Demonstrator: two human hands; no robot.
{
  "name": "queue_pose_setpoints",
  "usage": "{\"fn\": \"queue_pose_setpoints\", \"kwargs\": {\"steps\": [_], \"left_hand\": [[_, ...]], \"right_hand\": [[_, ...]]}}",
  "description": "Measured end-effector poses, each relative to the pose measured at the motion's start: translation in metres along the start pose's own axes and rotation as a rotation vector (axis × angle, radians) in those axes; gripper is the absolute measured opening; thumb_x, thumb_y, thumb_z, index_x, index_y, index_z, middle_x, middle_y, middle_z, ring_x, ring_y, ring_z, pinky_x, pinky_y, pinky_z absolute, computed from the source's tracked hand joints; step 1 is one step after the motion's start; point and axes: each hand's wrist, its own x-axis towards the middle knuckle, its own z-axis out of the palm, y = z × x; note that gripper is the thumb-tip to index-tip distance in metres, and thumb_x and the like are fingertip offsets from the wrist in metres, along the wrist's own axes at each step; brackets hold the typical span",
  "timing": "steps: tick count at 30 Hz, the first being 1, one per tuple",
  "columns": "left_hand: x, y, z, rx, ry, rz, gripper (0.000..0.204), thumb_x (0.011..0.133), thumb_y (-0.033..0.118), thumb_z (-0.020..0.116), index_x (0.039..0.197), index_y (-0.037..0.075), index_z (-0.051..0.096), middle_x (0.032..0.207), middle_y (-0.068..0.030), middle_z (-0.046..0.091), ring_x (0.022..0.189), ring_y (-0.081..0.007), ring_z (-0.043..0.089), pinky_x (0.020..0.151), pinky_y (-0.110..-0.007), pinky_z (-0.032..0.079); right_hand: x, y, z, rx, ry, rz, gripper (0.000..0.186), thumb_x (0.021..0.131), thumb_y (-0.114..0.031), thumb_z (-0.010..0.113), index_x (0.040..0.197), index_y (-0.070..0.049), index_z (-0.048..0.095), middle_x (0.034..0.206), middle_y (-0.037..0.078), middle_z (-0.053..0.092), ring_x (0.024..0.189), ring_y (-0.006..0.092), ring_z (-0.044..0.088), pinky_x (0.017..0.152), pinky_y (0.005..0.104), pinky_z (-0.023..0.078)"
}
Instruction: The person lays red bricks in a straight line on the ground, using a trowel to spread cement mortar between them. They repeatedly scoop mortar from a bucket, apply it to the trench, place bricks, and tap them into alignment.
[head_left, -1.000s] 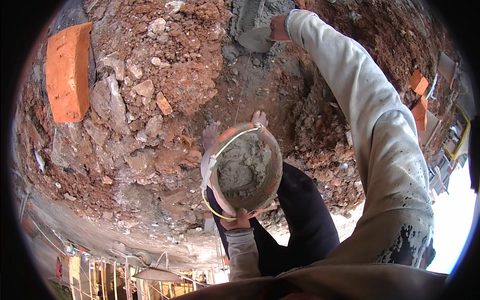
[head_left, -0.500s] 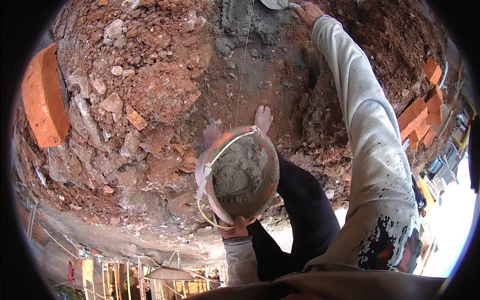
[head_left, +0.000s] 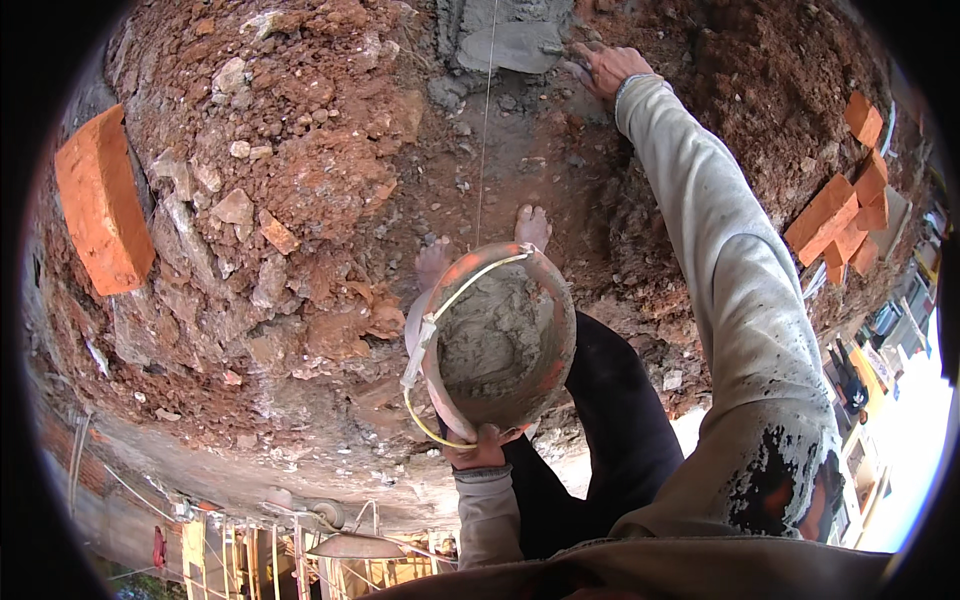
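My left hand [head_left: 478, 450] grips the near rim of a worn orange-and-grey bucket [head_left: 566, 345], held in front of my legs. Grey wet mortar [head_left: 492, 340] lies inside it, and its wire handle [head_left: 455, 300] rests along the left rim. At the far end of my outstretched arm, my right hand [head_left: 612, 72] is closed round the handle of a trowel [head_left: 512, 47]. The trowel's flat grey blade lies over a strip of mortar [head_left: 448, 92] on the ground. A taut string [head_left: 484, 160] passes across the blade in view.
My bare feet [head_left: 533, 228] stand in a narrow earth trench. Rubble and red soil [head_left: 330, 170] bank up on the left, with a large orange brick [head_left: 105, 205]. Several more bricks [head_left: 822, 218] lie on the right bank. Timber poles [head_left: 255, 560] stand behind, at lower left.
My right hand and the trowel have come nearer, so the whole blade now shows over the mortar. The bucket has shifted slightly right in view, still in my left hand.
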Motion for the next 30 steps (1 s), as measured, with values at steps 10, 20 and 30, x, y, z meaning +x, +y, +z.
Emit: {"fn": "queue_pose_setpoints", "kwargs": {"steps": [10, 20, 30], "left_hand": [[0.007, 0.007, -0.003, 0.125, 0.05, 0.088, 0.037, 0.067, 0.0, 0.055, 0.103, -0.007, 0.057, 0.094, -0.0111, 0.063, 0.082, -0.0219, 0.061, 0.071, -0.032, 0.051], [0.003, 0.013, -0.016, 0.159, -0.083, 0.12, 0.042, 0.066, -0.002, 0.054, 0.108, -0.004, 0.054, 0.091, -0.0101, 0.059, 0.077, -0.0196, 0.062, 0.072, -0.031, 0.054], [-0.035, 0.09, 0.022, 0.264, -0.274, 0.199, 0.015, 0.067, -0.004, 0.059, 0.076, 0.002, 0.049, 0.07, -0.0019, 0.05, 0.054, -0.0114, 0.05, 0.047, -0.027, 0.046]], "right_hand": [[0.05, 0.015, 0.067, 0.303, 0.147, -0.257, 0.034, 0.097, -0.03, 0.038, 0.105, -0.005, 0.058, 0.102, 0.024, 0.062, 0.094, 0.0388, 0.062, 0.079, 0.0457, 0.052], [-0.163, -0.026, -0.019, 0.588, -0.152, 0.21, 0.038, 0.093, -0.043, 0.042, 0.106, -0.008, 0.049, 0.091, 0.022, 0.065, 0.085, 0.0423, 0.062, 0.073, 0.0504, 0.05], [-0.376, -0.083, -0.023, 0.513, -0.315, 0.014, 0.051, 0.084, -0.026, 0.056, 0.128, -0.004, 0.042, 0.112, 0.021, 0.055, 0.079, 0.0377, 0.063, 0.07, 0.0458, 0.052]]}}
